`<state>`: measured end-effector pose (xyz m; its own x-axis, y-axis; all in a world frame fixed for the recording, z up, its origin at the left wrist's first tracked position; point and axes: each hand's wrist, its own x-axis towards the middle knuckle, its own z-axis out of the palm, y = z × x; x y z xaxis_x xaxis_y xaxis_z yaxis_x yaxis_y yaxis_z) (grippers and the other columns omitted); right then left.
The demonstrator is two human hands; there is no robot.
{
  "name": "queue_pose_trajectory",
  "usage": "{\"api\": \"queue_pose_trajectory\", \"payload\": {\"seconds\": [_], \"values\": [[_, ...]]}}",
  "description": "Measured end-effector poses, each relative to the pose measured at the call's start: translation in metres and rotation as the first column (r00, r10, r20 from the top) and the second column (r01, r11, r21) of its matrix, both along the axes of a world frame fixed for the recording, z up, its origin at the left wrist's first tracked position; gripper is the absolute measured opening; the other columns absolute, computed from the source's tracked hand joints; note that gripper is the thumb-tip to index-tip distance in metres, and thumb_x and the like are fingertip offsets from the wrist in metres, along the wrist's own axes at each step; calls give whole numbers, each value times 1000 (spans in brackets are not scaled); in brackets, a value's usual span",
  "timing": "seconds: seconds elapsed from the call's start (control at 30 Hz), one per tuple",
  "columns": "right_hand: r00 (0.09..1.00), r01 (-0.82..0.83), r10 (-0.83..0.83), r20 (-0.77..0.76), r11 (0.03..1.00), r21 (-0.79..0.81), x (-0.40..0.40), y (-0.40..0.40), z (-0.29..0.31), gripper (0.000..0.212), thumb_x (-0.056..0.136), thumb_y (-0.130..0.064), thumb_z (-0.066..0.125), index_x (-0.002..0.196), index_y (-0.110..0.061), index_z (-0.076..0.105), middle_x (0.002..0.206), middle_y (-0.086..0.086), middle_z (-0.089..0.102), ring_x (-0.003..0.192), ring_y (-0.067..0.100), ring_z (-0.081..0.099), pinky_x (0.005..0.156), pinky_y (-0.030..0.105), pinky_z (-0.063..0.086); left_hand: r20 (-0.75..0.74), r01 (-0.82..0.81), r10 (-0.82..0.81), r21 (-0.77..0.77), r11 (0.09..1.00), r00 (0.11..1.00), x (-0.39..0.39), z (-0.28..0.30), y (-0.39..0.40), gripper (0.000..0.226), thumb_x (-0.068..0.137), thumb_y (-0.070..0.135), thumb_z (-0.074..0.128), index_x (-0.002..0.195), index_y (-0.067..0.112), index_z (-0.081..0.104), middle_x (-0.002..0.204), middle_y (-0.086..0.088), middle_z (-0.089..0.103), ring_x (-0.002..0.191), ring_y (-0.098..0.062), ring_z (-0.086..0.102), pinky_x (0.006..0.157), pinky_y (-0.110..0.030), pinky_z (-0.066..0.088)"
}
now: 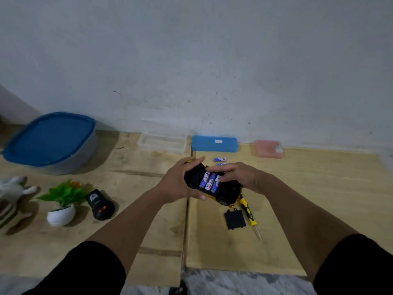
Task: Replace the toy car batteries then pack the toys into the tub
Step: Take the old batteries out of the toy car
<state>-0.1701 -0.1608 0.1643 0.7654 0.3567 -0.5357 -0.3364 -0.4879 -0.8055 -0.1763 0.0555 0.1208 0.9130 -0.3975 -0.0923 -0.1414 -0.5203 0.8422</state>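
Nearest the camera, two bare forearms reach forward from black sleeves over pale wooden boards. Just beyond them on the boards lie a flat black battery cover and, beside it to the right, a yellow-and-black screwdriver, its tip pointing toward the camera.

Above these the toy car, yellow with a black underside, is held upside down between both hands. The left hand grips its left end, fingers curled over the far edge and thumb under the near one. The right hand curls over the right end, fingertips pressing at the open compartment, where three blue-and-white batteries sit side by side.

Off to the left stand a black remote control, a small white pot with a green plant, and a blurred soft toy at the frame edge.

Past the car, two loose batteries lie on the boards. Farther back, along the grey wall, sit a grey tub with a blue lid, closed, then a clear open box, a blue case, and a pink box.
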Motion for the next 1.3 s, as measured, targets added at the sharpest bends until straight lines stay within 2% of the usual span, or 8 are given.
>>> {"api": "queue_pose_trajectory", "payload": {"seconds": [0.13,0.27,0.43,0.53,0.67,0.93,1.1,1.3], "values": [[1000,17,-17,-4,999,-33,8,7,3,39,89,-7,55,119,-31,63,118,1,58,107,21,56,86,24,50,-9,13,-13,-11,1000,1000,14,2,3,99,45,30,94,132,33,48,124,5,46,116,-9,48,93,-14,38],[979,50,-18,205,987,-153,12,21,3,34,88,-10,57,115,-28,66,105,-1,60,94,16,57,77,19,48,40,-28,29,-20,999,999,24,-1,2,91,42,28,95,123,27,52,119,3,45,109,-11,49,93,-20,42],[904,200,-77,420,946,-257,12,34,-8,30,88,-14,51,108,-23,71,96,-4,62,85,11,57,68,16,46,82,-81,82,-13,997,993,31,-9,-1,95,40,28,95,124,23,50,118,1,42,106,-9,47,86,-8,35],[908,213,-95,407,944,-254,17,36,-12,30,88,-12,47,105,-19,71,105,0,66,90,15,58,76,25,51,91,-85,85,-9,996,992,33,-12,-6,96,40,27,95,124,21,50,118,1,41,102,-7,45,76,5,32],[912,209,-66,405,924,-321,25,41,-13,31,87,-10,42,102,-20,67,112,3,64,99,21,58,89,42,50,102,-133,136,-39,990,985,32,-15,-13,97,40,27,95,126,19,49,118,1,41,102,-6,46,77,8,30],[933,193,-44,357,899,-392,34,42,-15,28,85,-6,40,94,-22,62,115,5,58,108,25,52,99,50,40,76,-164,168,-55,985,983,31,-17,-23,96,42,24,95,126,19,49,117,2,39,103,-6,46,77,7,31],[946,178,-33,322,883,-434,38,39,-13,20,92,-17,40,98,-18,59,114,6,58,109,24,52,100,49,41,62,-164,168,-58,985,984,29,-16,-29,96,42,23,95,126,20,48,117,4,38,105,-5,45,77,4,34],[887,207,-106,450,962,-180,28,29,-13,9,88,-23,61,86,-20,52,121,2,61,101,16,57,78,26,47,60,-217,221,-60,974,973,31,-16,-28,97,43,24,94,127,18,48,117,3,38,106,-7,45,75,6,32]]}}
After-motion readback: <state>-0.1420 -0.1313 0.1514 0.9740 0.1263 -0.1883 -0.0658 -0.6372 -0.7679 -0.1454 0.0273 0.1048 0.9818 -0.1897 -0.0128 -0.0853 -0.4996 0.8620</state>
